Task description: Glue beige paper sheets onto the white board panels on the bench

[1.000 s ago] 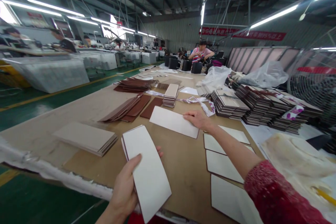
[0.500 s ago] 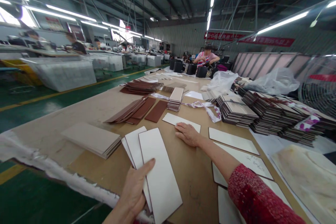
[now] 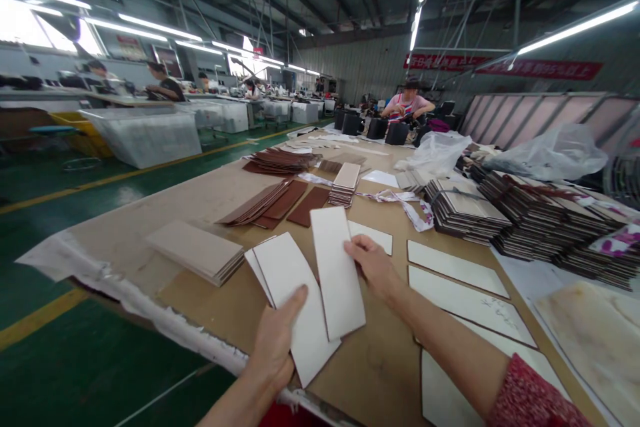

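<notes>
My left hand [image 3: 277, 337] grips a few white rectangular panels [image 3: 293, 297] fanned out, the thumb on top and the fingers underneath. Between thumb and fingers, my right hand [image 3: 373, 263] pinches the edge of another white panel [image 3: 337, 273], which is raised and overlaps the right side of the fanned ones. Behind my right hand a white panel [image 3: 377, 238] lies on the table, partly covered. Several more dark-edged white panels [image 3: 457, 269] lie in a column to the right, one with handwriting on it. My right forearm hides part of them.
On the table [image 3: 200, 307] sit a beige panel stack [image 3: 195, 247], brown pieces [image 3: 265, 203] and a small pale stack [image 3: 345, 180]. Tied panel bundles [image 3: 465, 210] and plastic bags [image 3: 555, 153] line the right side. Another person [image 3: 407, 107] works at the far end.
My right hand has left the panel on the table and moved to the left hand's panels. It now holds one panel, lifted and turned apart from the others. The view has shifted slightly left.
</notes>
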`<state>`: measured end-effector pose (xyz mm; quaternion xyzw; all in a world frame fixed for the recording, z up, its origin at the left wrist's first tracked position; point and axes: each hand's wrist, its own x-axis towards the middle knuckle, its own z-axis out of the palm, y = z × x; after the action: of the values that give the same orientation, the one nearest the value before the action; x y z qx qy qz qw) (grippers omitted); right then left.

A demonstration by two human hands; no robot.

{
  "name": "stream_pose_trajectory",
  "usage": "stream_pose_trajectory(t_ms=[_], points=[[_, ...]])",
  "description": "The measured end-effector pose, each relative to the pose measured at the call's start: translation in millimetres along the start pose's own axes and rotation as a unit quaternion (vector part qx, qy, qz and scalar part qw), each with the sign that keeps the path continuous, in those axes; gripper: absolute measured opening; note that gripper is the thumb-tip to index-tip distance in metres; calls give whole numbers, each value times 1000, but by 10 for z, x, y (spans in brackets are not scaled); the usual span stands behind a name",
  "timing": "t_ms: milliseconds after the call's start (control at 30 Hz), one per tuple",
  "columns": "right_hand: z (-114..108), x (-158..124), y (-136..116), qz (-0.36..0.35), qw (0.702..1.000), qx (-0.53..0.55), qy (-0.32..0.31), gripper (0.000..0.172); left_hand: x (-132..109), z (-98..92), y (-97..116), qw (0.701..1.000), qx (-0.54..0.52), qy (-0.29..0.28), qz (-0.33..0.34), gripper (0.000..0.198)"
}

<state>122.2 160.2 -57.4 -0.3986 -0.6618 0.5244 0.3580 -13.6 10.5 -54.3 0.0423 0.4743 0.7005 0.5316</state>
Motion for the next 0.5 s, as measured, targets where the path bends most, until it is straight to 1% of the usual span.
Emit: stream_pose_trajectory(t_ms=[67, 100, 167, 200, 233, 300, 333, 400, 500], points=[[-219, 181, -56, -13, 999, -16, 40, 42, -47, -101, 70, 1000, 12, -9, -10, 43], [-318, 272, -74, -19, 998, -33, 46, 44, -72, -149, 110, 1000, 18, -14, -12, 42], [-441, 422, -74, -33, 995, -84, 30, 43, -126, -223, 176, 999, 22, -19, -22, 44], [-456, 474, -53, -41, 992, -117, 13, 39, -154, -243, 194, 999, 22, -25, -33, 45], [-441, 509, -21, -52, 987, -153, -4, 34, -182, -253, 197, 998, 20, -33, -45, 46], [-341, 515, 62, -81, 970, -228, -29, 25, -231, -247, 162, 997, 15, -40, -66, 46], [-270, 486, 107, -95, 959, -264, -35, 26, -248, -239, 129, 997, 14, -39, -72, 46], [-120, 368, 188, -122, 937, -325, -46, 32, -264, -223, 48, 997, 15, -29, -71, 45], [48, 133, 278, -155, 906, -385, -86, 42, -232, -224, -53, 998, 27, -2, -49, 44]])
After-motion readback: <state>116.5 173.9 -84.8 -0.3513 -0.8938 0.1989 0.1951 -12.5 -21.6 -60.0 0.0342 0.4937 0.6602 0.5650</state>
